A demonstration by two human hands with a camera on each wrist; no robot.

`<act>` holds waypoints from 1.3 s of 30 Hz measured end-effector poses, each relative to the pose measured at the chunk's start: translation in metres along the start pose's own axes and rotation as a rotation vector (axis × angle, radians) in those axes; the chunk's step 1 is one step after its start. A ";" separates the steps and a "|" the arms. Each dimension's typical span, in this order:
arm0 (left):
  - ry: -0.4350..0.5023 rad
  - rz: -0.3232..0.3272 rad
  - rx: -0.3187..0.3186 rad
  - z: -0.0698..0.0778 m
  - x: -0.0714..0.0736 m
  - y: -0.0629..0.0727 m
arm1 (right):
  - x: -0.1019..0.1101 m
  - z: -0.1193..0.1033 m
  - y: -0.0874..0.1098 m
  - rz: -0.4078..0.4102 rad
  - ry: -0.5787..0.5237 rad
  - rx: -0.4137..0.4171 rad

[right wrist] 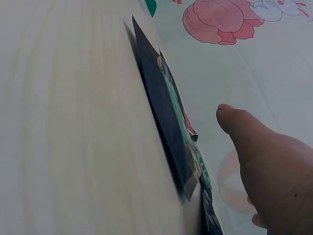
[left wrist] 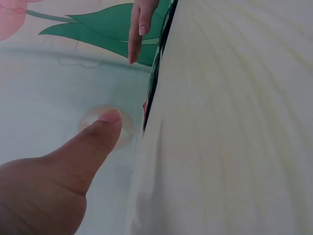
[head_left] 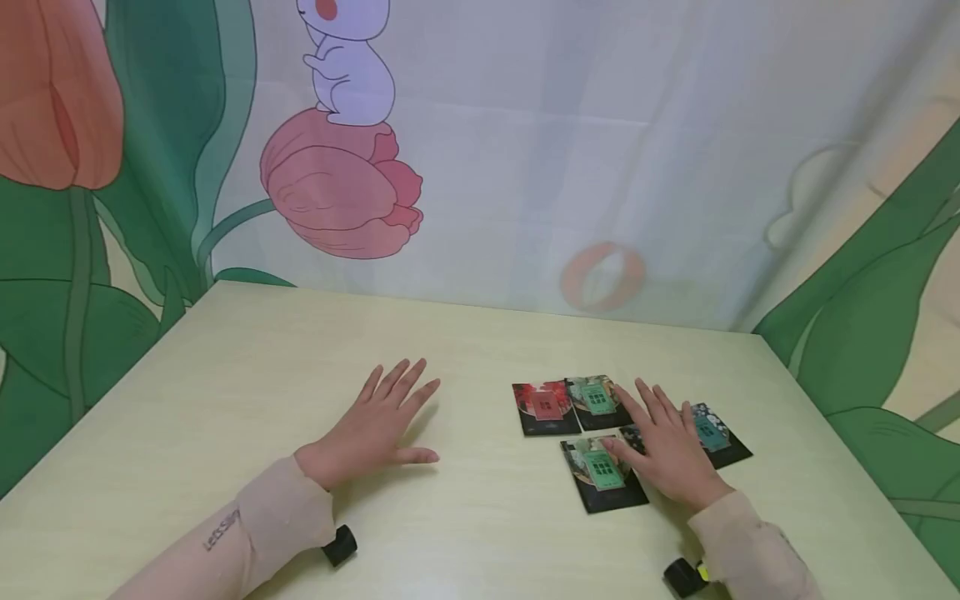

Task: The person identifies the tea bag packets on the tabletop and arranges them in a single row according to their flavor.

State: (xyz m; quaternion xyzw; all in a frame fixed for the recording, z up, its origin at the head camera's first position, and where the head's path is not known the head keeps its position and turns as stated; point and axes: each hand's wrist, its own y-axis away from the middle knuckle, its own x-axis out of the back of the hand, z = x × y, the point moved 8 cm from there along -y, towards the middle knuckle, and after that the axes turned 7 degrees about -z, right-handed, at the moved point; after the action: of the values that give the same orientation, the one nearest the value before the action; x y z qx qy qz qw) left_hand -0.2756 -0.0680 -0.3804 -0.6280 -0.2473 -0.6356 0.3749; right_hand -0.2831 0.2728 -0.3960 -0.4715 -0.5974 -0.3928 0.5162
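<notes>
Several flat, dark-edged square packets lie on the table to the right of the middle. At the back are a red-centred packet (head_left: 546, 407) and a green-centred packet (head_left: 598, 402) side by side. In front of them lies another green-centred packet (head_left: 603, 473). My right hand (head_left: 667, 454), fingers spread, is over a teal-centred packet (head_left: 716, 435) and partly hides it. In the right wrist view the thumb (right wrist: 249, 132) is apart from the packets. My left hand (head_left: 367, 433) is held out over bare table with fingers spread, holding nothing.
The pale wooden table (head_left: 450, 533) reaches back to a curtain (head_left: 510, 167) printed with tulips and a rabbit. A small black device is at each wrist, one by the left sleeve (head_left: 285, 517) and one by the right sleeve (head_left: 750, 542).
</notes>
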 end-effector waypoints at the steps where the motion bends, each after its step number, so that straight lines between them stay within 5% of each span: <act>1: -0.001 0.006 -0.005 0.001 0.001 0.000 | 0.000 0.000 0.000 0.001 -0.002 -0.003; 21: -0.043 0.057 -0.117 0.030 0.009 -0.014 | 0.007 -0.009 0.004 0.049 -0.041 0.055; 39: -0.042 0.034 -0.187 0.062 0.005 -0.041 | 0.012 -0.026 0.019 0.072 -0.079 0.183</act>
State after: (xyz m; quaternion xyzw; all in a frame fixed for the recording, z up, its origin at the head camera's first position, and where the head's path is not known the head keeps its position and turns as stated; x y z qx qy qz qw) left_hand -0.2699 0.0044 -0.3630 -0.6775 -0.1838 -0.6361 0.3202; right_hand -0.2591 0.2547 -0.3805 -0.4586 -0.6332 -0.2989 0.5472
